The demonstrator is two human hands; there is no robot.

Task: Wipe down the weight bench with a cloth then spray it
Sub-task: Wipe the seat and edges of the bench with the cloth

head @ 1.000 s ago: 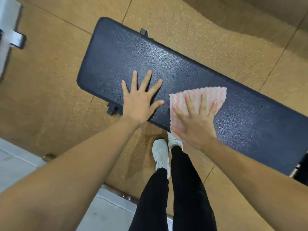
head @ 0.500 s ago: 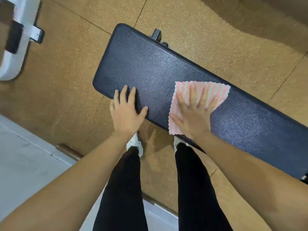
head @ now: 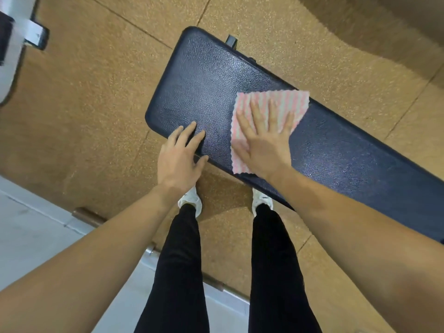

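A dark blue padded weight bench runs diagonally from upper left to the right edge of the view. A pink-and-white striped cloth lies spread on its top. My right hand presses flat on the cloth with its fingers spread, covering the cloth's lower half. Just left of the cloth, my left hand rests on the bench's near edge, fingers loosely together on the padding and nothing in it. No spray bottle is in view.
The floor is brown speckled cork tiles, with a pale grey floor strip at lower left behind a metal threshold. A white machine frame stands at upper left. My black-trousered legs and white shoes stand against the bench's near side.
My right hand has slid the cloth along the bench toward its left end. My left hand pulled back from the middle of the padding to the near edge, fingers drawn closer together.
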